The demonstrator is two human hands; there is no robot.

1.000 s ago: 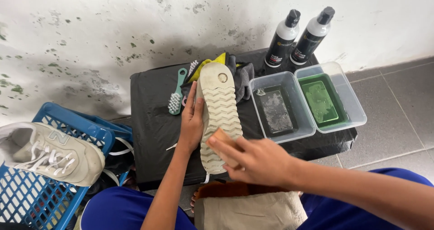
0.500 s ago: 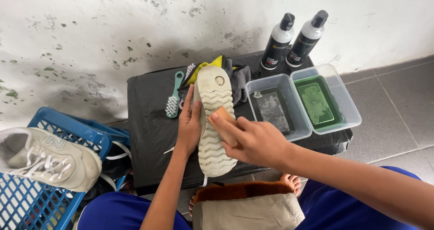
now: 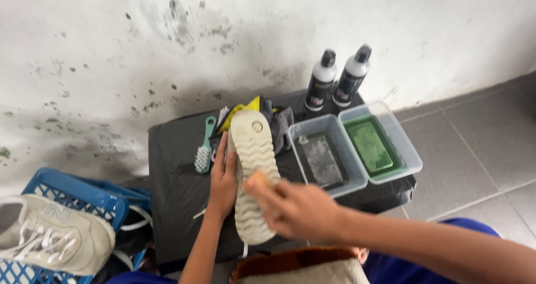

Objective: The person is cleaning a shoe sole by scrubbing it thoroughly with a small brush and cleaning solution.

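At the front edge of the black-covered table [image 3: 173, 206], the left hand [image 3: 222, 180] lies spread against the upturned shoe [image 3: 252, 172] while the right hand [image 3: 293, 206] pinches a small tan scrubber [image 3: 258, 179] on its sole; a hard stroke could likely tip the shoe off the edge or knock the nearby water tub [image 3: 324, 161].

A pale rubbery sole [image 3: 252, 175] with a ridged, matt tread is seen on the upturned shoe. The black table cover [image 3: 173, 189] looks like thin plastic sheeting, slightly shiny and creased. Two clear glossy plastic tubs [image 3: 357, 150] are noted, plus two smooth plastic bottles [image 3: 335, 80]. The teal brush [image 3: 204, 147] appears plastic with white bristles. The crate [image 3: 84, 197] is blue moulded plastic, and the wall [image 3: 167, 38] is rough and stained
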